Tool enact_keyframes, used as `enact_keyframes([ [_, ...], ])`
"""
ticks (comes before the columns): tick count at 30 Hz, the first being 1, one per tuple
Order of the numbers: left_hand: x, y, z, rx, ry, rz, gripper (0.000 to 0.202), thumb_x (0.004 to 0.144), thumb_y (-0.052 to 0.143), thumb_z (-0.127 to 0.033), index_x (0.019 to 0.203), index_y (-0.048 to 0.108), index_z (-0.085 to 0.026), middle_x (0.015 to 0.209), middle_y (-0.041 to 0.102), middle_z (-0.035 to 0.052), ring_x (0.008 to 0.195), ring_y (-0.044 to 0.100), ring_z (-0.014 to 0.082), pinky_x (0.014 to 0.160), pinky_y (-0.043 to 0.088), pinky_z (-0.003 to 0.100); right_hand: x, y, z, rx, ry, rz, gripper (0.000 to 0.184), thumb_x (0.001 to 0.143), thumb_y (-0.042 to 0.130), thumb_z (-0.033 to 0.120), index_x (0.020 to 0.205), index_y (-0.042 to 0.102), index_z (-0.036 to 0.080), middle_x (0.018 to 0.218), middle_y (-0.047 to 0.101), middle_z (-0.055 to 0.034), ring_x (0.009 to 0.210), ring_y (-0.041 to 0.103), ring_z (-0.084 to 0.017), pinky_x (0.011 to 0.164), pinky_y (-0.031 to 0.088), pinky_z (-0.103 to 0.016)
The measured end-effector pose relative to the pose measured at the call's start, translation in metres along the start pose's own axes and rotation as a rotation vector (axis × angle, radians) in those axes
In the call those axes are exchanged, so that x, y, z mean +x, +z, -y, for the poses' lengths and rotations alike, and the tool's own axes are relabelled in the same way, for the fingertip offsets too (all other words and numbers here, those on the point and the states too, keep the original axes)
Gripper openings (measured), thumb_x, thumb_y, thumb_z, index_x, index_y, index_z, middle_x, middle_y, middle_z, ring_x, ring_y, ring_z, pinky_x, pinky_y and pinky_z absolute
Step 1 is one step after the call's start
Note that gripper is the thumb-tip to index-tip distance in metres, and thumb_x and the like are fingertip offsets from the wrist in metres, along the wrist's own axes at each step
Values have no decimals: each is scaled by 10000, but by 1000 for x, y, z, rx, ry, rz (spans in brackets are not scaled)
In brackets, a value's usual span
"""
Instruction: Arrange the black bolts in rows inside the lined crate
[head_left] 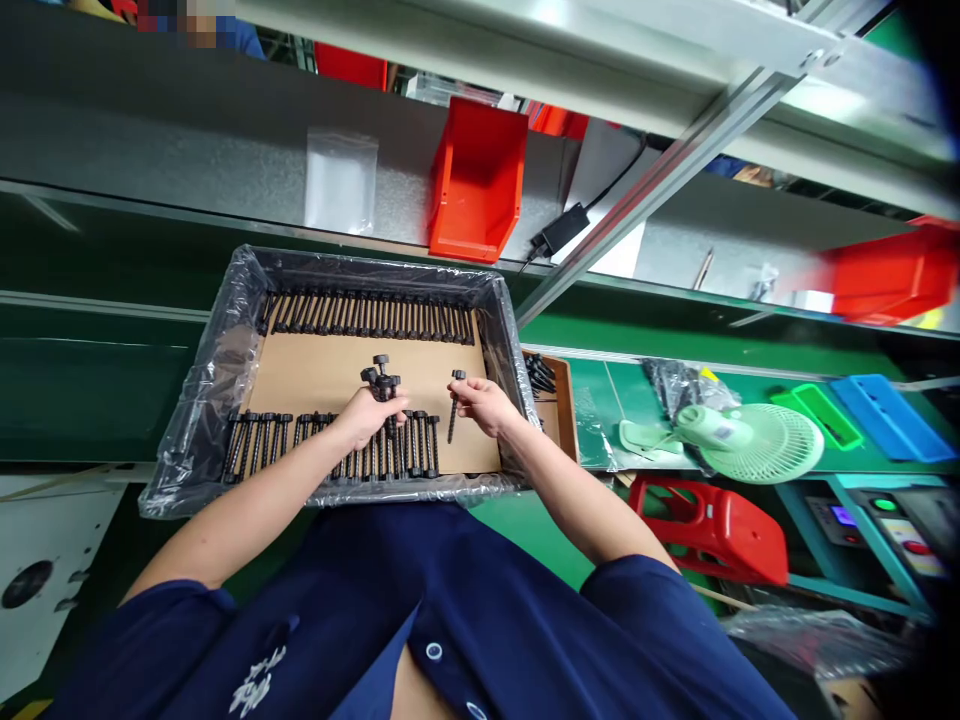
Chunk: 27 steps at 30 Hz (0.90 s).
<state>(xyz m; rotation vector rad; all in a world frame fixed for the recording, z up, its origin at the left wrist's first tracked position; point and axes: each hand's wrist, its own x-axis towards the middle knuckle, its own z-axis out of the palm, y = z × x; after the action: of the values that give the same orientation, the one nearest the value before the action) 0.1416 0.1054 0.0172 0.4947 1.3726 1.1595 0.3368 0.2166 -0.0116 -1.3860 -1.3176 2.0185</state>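
Observation:
My left hand (pixel 365 415) is closed around a bunch of black screw-like rods with round knob heads (pixel 382 378), above the front row in a plastic-lined tray (pixel 517 345). Between the fingertips of my right hand (pixel 484 403) is a single black knob-headed rod (pixel 452 408), held upright with its head at the top. Beneath it lies bare brown cardboard (pixel 315 365). A back row of similar rods (pixel 367 315) lies side by side along the tray's far edge. The front row (pixel 259 440) is partly hidden by my left hand and forearm.
Right of the tray, a cardboard box (pixel 564 405) holds more black rods. A red bin (pixel 478 180) and a clear bag (pixel 341 182) are on the shelf behind. Farther right are a green fan (pixel 772 440) and a red stool (pixel 739 530). A metal post (pixel 637 200) slants overhead.

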Motion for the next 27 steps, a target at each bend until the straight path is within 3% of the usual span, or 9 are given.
enact_keyframes([
  [3,6,-11,-1,-4,-37,-22,263,721,750,-193,951,663,-98,572,615,2,539,593,134,626,505,299,9,-18,-20,-237,148,-22,328,730,775,317,659,496,161,497,520,46,413,474,-60,422,457,-184],
  [6,8,-13,-1,-16,-101,-17,263,758,705,-153,1005,646,-88,571,621,16,561,617,145,610,502,284,13,-20,-42,-352,239,-47,316,739,762,183,691,449,176,472,506,66,381,496,-79,389,466,-199],
  [10,4,-6,1,-60,-164,-7,245,735,728,-115,965,654,-77,625,627,45,582,629,154,588,516,293,13,-14,-56,-391,226,-50,345,703,775,112,778,446,184,525,532,78,379,523,-90,376,481,-214],
  [15,-1,0,1,-56,-151,-19,201,722,745,-89,903,658,-72,685,616,53,555,597,130,550,524,301,14,-10,-60,-492,206,-15,304,717,756,142,808,469,186,554,546,75,416,539,-93,418,476,-211],
  [18,-2,-1,0,-67,-138,-1,192,720,750,-94,888,657,-81,699,618,51,576,612,138,553,532,303,13,-15,-52,-665,107,-33,230,736,736,218,829,530,173,608,589,47,500,566,-94,493,461,-197],
  [23,0,-2,1,-87,-105,15,213,678,784,-113,846,654,-100,681,613,30,576,626,141,506,492,257,5,-25,-21,-864,-299,-200,227,828,617,325,1002,575,185,779,653,-4,710,620,-132,679,480,-226],
  [25,1,-2,2,-74,-93,21,228,664,794,-125,846,659,-102,671,611,29,582,634,148,470,448,229,3,-27,-14,-871,-323,-211,262,838,599,314,1064,549,192,799,656,-8,694,624,-134,680,485,-235],
  [27,3,-3,3,-62,-89,22,248,649,804,-138,850,662,-102,691,621,35,601,643,152,472,439,223,3,-26,-17,-852,-218,-157,298,825,610,265,1100,517,200,739,642,18,611,618,-123,626,483,-227],
])
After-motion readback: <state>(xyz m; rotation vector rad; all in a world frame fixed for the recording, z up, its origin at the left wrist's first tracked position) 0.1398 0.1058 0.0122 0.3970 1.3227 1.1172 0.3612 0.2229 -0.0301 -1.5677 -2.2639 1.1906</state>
